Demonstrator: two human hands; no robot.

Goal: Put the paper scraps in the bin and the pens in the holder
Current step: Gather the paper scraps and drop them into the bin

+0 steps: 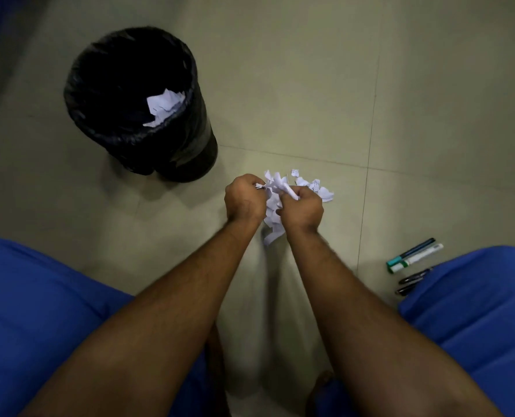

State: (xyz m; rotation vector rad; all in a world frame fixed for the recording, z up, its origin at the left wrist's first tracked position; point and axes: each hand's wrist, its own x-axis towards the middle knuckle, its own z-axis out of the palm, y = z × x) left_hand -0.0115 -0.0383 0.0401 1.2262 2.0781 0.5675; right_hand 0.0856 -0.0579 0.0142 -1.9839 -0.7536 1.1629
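One black-lined bin stands on the floor, a few white scraps inside. Just right of its base, the left hand and right hand both clutch one bunch of paper scraps. Farther right of the bin lie perhaps four pens, the lower two partly hidden by a blue trouser leg.

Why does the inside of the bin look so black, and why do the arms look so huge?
Head view: the dim light barely reaches inside the black-lined bin, so only the white scraps in it show. The wide-angle lens stretches the nearby forearms, while the left hand and right hand look small.
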